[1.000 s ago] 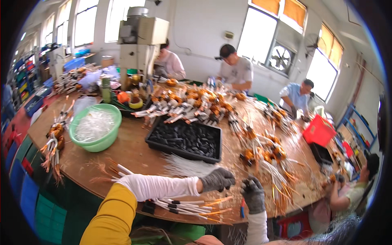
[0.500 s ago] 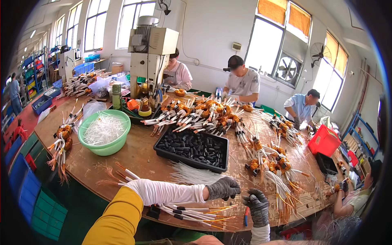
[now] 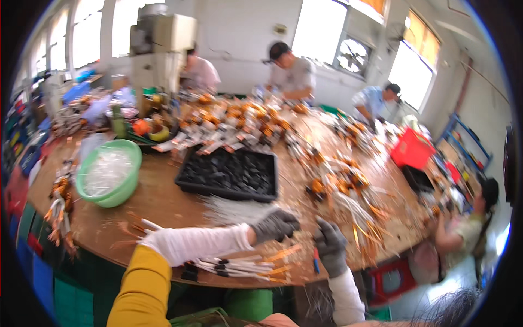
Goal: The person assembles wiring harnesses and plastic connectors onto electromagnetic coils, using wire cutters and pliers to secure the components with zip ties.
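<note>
My left hand (image 3: 277,226), in a dark grey knit glove, reaches in over the near table edge with its fingers closed in a pinch. Close to its right is my right hand (image 3: 330,245), gloved alike, fingertips drawn together. Whatever either pinches is too small and blurred to make out. Below my left forearm lies a bundle of white-sleeved wires (image 3: 239,268) with black bands and bare copper ends. A small red and blue hand tool (image 3: 316,260) rests beside my right hand. Thin clear strands (image 3: 231,211) spread on the table behind my left wrist.
Beyond the strands stands a black tray (image 3: 226,191) of short black sleeves. A green basin (image 3: 111,203) of clear tube pieces is at left. Copper-wound coils (image 3: 338,182) with white leads lie at right, more piled behind. Several people work around the table (image 3: 158,210).
The whole view has swung to the right and blurred, so the table things sit further left. Both hands keep nearly the same pose, close together over the near edge.
</note>
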### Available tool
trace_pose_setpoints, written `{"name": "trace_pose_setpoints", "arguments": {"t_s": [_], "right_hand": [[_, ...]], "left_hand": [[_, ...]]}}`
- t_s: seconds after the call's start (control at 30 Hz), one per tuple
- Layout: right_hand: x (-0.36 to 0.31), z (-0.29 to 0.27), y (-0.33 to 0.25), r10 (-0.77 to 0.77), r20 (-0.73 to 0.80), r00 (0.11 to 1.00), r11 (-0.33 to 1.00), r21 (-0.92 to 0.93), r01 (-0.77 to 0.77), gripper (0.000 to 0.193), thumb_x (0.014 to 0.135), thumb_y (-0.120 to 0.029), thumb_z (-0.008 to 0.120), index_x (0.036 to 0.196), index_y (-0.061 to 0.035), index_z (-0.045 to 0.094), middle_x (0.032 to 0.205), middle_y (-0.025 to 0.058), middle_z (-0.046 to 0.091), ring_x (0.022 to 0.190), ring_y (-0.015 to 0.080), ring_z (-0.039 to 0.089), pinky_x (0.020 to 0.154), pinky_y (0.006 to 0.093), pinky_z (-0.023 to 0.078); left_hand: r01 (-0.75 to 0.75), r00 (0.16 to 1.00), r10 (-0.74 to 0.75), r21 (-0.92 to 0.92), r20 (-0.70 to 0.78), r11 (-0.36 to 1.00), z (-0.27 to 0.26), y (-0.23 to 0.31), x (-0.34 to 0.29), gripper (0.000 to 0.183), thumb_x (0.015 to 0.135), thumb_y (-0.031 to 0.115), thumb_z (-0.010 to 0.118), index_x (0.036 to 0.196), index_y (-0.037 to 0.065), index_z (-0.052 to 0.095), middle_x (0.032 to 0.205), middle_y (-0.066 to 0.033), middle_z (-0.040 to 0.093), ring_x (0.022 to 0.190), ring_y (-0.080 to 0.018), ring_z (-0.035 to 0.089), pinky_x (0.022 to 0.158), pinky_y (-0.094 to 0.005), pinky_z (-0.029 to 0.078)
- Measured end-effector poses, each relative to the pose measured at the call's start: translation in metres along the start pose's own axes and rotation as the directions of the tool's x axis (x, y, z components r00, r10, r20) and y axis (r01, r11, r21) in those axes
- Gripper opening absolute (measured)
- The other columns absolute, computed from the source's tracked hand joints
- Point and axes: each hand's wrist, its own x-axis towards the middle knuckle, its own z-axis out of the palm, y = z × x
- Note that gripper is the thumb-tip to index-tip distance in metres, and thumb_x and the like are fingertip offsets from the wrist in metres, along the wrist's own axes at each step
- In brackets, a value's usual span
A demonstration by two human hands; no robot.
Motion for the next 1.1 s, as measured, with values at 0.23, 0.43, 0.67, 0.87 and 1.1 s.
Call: {"name": "trace_pose_setpoints", "arguments": {"t_s": [0.23, 0.43, 0.67, 0.87, 1.1], "right_hand": [[0.013, -0.005, 0.006, 0.014, 0.131, 0.991, 0.973, -0.231, 0.017, 0.038, 0.078, -0.013, 0.056, 0.116, -0.0191, 0.053, 0.085, 0.0094, 0.056, 0.062, 0.0283, 0.058, 0.053, 0.0365, 0.047], [0.013, 0.007, 0.008, 0.041, 0.282, 0.959, 0.904, -0.418, 0.084, 0.035, 0.080, -0.013, 0.058, 0.114, -0.0173, 0.056, 0.084, 0.0089, 0.057, 0.064, 0.0236, 0.060, 0.055, 0.0306, 0.048], [0.017, 0.009, 0.012, -0.001, 0.311, 0.950, 0.921, -0.370, 0.122, 0.026, 0.078, -0.011, 0.058, 0.103, -0.0164, 0.062, 0.085, 0.0063, 0.057, 0.063, 0.0231, 0.060, 0.054, 0.0305, 0.049], [0.025, 0.007, 0.018, -0.069, 0.352, 0.933, 0.918, -0.343, 0.197, 0.016, 0.076, -0.010, 0.059, 0.091, -0.0139, 0.063, 0.082, 0.0054, 0.058, 0.066, 0.0236, 0.060, 0.055, 0.0310, 0.049], [0.019, 0.014, 0.041, 0.066, 0.275, 0.959, 0.990, 0.102, -0.097, 0.024, 0.080, -0.007, 0.058, 0.104, -0.0065, 0.059, 0.089, 0.0113, 0.061, 0.071, 0.0232, 0.061, 0.064, 0.0283, 0.051]], "left_hand": [[0.123, 0.992, -0.122, 0.020, -0.022, 0.992, 0.006, 0.023, 0.010, 0.021, 0.085, 0.020, 0.058, 0.085, 0.000, 0.063, 0.062, -0.0039, 0.058, 0.043, -0.0077, 0.048, 0.042, -0.0215, 0.040], [0.112, 0.994, -0.111, 0.047, -0.012, 0.993, 0.006, 0.015, 0.007, 0.021, 0.084, 0.021, 0.059, 0.087, 0.001, 0.063, 0.062, -0.0038, 0.059, 0.044, -0.0068, 0.049, 0.041, -0.0208, 0.040], [0.132, 0.991, -0.132, 0.069, -0.004, 0.989, 0.009, 0.022, 0.001, 0.023, 0.084, 0.023, 0.060, 0.089, 0.001, 0.064, 0.062, -0.0034, 0.059, 0.043, -0.0066, 0.048, 0.042, -0.0218, 0.041], [0.087, 0.996, -0.091, 0.187, 0.013, 0.978, 0.009, 0.023, 0.003, 0.021, 0.085, 0.021, 0.057, 0.088, 0.002, 0.064, 0.061, -0.0045, 0.060, 0.046, -0.0086, 0.053, 0.044, -0.0234, 0.045], [-0.063, 0.996, 0.083, 0.355, -0.043, 0.933, 0.006, 0.020, 0.006, 0.021, 0.086, 0.019, 0.055, 0.087, 0.000, 0.063, 0.060, -0.0057, 0.060, 0.044, -0.0084, 0.053, 0.043, -0.0232, 0.044]]}}
